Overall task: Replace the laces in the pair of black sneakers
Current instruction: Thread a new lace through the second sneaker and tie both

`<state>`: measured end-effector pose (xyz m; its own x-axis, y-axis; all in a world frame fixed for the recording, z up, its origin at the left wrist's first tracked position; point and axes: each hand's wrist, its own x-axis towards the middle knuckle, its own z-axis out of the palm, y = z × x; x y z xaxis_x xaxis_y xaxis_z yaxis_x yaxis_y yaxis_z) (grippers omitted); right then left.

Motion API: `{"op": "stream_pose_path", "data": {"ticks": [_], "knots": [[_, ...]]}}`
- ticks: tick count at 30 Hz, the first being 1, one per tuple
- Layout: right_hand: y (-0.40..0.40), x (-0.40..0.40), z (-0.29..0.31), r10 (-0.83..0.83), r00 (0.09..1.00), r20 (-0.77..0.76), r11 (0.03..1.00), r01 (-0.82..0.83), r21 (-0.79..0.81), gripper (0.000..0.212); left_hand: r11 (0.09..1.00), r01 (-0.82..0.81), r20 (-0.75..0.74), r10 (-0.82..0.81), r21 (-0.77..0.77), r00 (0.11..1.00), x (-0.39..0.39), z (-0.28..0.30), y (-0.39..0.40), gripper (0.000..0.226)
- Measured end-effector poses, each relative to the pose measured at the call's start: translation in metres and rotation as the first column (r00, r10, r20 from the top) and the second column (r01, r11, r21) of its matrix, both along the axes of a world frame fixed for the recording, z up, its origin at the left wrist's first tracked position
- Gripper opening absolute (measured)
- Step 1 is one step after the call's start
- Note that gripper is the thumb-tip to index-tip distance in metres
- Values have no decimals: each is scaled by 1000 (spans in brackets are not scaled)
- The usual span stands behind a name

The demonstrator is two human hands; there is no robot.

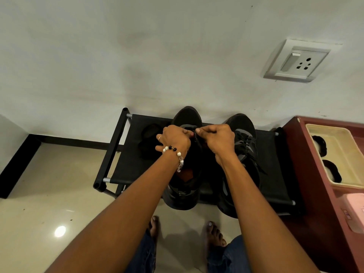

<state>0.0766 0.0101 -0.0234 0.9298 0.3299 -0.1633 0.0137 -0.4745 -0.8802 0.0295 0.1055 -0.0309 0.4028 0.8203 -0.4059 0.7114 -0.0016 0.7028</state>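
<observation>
Head view is looking down at two bare arms reaching forward over a low black shoe rack (126, 168) standing against a pale wall. Two black sneakers are sitting side by side on its fabric top. The left hand (174, 139) and right hand (215, 137) are meeting over the front of the left sneaker (186, 115), both with fingers curled in, pinching a black lace (197, 139) between them near the lower eyelets. The right sneaker (243, 125) is lying just beside it, its own laces already showing across the tongue.

This is probably threading work. It is going to go best with the lace tip kept short and stiff between the fingertips, and both ends drawn even before crossing upward. Black lace on black fabric is hard to tell apart, so feeling for each eyelet may help.

Room is tight on the right: a dark red cabinet (315, 174) is standing just beside the rack. The wall is close behind the toes. Open floor (59, 184) is lying to the left and toward the person's feet.
</observation>
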Motion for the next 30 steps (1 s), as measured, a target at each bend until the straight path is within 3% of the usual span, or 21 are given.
{"op": "stream_pose_path", "data": {"ticks": [13, 17, 19, 21, 22, 23, 27, 30], "knots": [[6, -1, -3, -63, 998, 29, 996, 65, -68, 6, 994, 18, 53, -12, -110, 999, 2, -6, 9, 35], [11, -2, -1, -21, 998, 67, 978, 34, -206, 12, 987, 65, 104, -50, -149, 993, -1, -2, 11, 24], [13, -2, 2, 36, 996, 84, 959, -11, -283, 14, 964, 142, 177, -103, -224, 979, -8, 1, 17, 14], [14, 2, 1, 51, 996, 67, 956, -29, -292, 16, 937, 232, 262, -163, -260, 951, -20, 6, 18, 18], [13, 4, 1, 40, 998, 47, 964, -26, -265, 18, 937, 251, 261, -186, -244, 947, -25, 9, 18, 10], [11, 6, 1, 17, 1000, 17, 975, -12, -220, 18, 941, 273, 250, -220, -200, 943, -30, 11, 16, 17], [4, 11, 5, -91, 987, -135, 996, 93, 14, 16, 923, 380, 41, -382, 54, 923, -45, 26, 5, 74], [1, 10, 27, -177, 960, -218, 942, 229, 244, 17, 940, 320, -45, -317, 119, 947, -51, 32, -3, 89]]}}
